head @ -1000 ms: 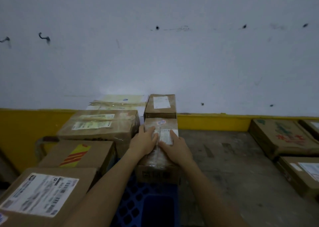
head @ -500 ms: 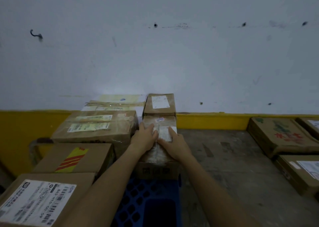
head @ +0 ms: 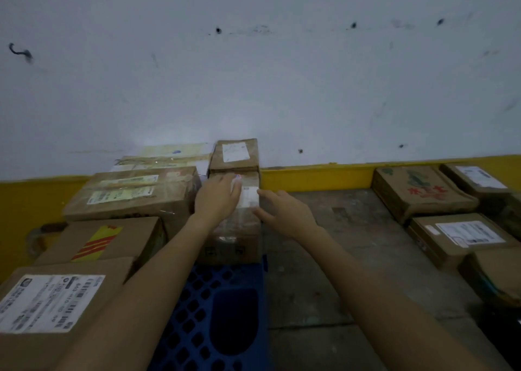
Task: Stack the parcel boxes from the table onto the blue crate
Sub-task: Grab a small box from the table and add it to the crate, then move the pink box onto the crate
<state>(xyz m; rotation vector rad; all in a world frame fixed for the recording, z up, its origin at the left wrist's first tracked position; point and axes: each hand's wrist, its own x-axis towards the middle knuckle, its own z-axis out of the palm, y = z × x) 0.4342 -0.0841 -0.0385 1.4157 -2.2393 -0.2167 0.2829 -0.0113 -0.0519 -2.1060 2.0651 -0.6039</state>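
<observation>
- Fingers (head: 227, 186) of L hand (head: 217, 201) straight + together, flat on top of narrow box (head: 234, 229); nothing gripped
- R hand (head: 287, 215) fingers spread apart at box's right top edge; touching or just off, can't tell
- Narrow box sits on crate (head: 194, 308), far end, right-hand row; butts rear box (head: 235, 156), just beside big box (head: 132, 196)
- Risk 1: box's right face looks level w/ crate's right edge. Sideways shove from L palm w/ R hand not backing it → box slides off toward table (head: 324, 258)
- Risk 2: wrap on box looks glossy, prob. slick; palm pressure alone may skid it rather than seat it
- Risk 3: neighbours' tops at diff heights → a later layer laid across them would rock/tilt
- Risk 4: table boxes (head: 462, 235) well apart to the right; long reach, one-handed lift could drop a heavy one
</observation>
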